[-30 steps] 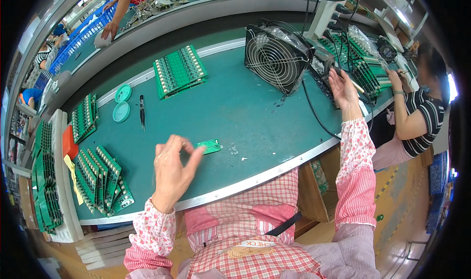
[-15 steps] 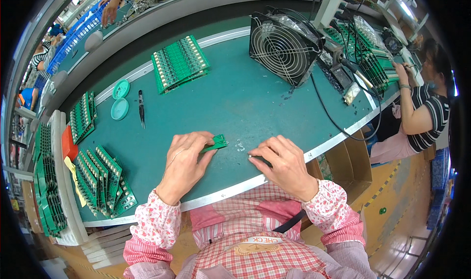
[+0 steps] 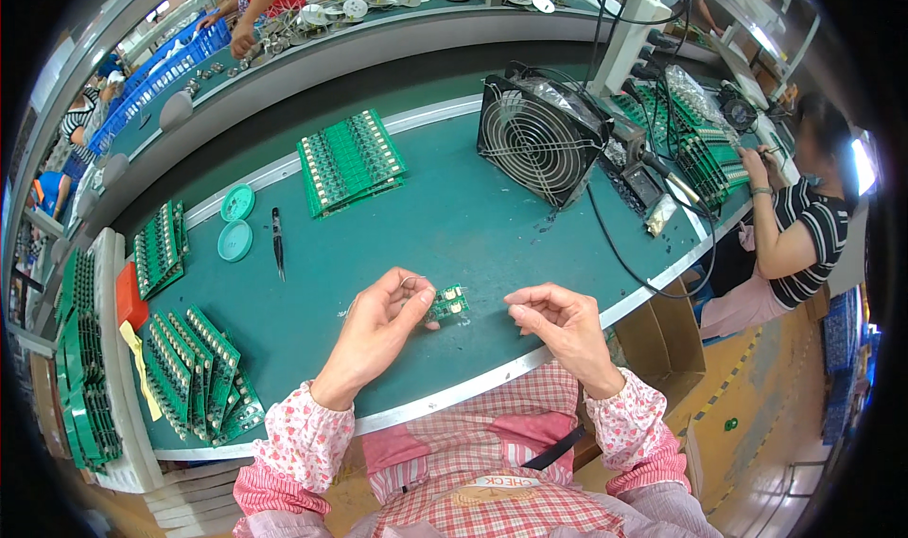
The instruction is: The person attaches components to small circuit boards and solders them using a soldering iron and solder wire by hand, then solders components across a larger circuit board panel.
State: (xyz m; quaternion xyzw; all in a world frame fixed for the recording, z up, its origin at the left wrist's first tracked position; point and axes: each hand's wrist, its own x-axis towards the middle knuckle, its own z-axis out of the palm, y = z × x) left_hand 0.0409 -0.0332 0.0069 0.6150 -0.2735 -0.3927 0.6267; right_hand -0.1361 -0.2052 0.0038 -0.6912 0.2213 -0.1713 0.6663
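Observation:
My left hand [image 3: 380, 325] pinches a small green circuit board [image 3: 450, 301] by its left end, just above the green work table [image 3: 473, 245]. The board's face with pale square components is turned up. To its right, my right hand [image 3: 566, 328] is closed, thumb against the fingertips, apart from the board. Whatever sits between those fingertips, if anything, is too small to make out. Beyond my left hand lie black tweezers [image 3: 277, 243] and two round teal lids or dishes [image 3: 235, 240].
Stacked circuit panels stand at the back [image 3: 352, 164] and left [image 3: 199, 372]. A black caged fan [image 3: 539, 141] stands at the back right, beside a soldering iron [image 3: 673, 178] and its looping cable. A co-worker [image 3: 804, 226] sits at right. An open cardboard box [image 3: 662, 335] is below the table edge.
The board in my left hand has turned, now showing its component side. The pale speck at my right fingertips no longer shows. The whole view has shifted slightly upward.

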